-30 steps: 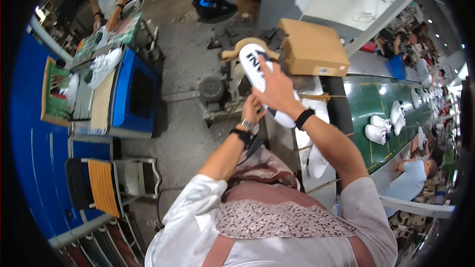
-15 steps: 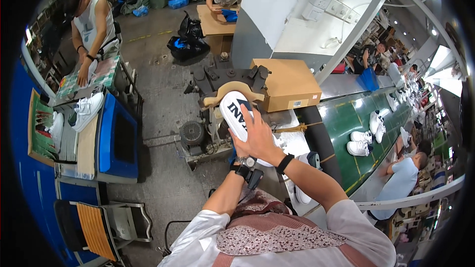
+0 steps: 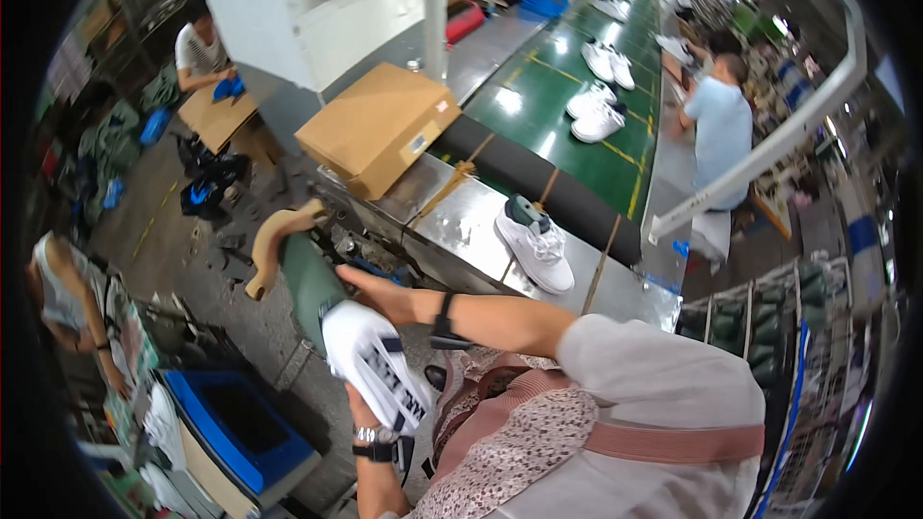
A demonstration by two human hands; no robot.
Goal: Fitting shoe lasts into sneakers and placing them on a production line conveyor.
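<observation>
Both hands clamp the white shoe (image 3: 377, 372) by the green machine (image 3: 306, 281); left hand (image 3: 361, 413) seemingly underneath, right hand (image 3: 377, 296) should press evenly

white shoe (image 3: 377, 372) | dark printed side panel, fitted over green last | tilted, toe toward lower right | held mid-air

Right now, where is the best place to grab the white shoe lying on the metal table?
Grip the shoe across its middle from above, probably: it lies sole down with laces up, heel toward the conveyor, nothing touching it on the table.
</observation>
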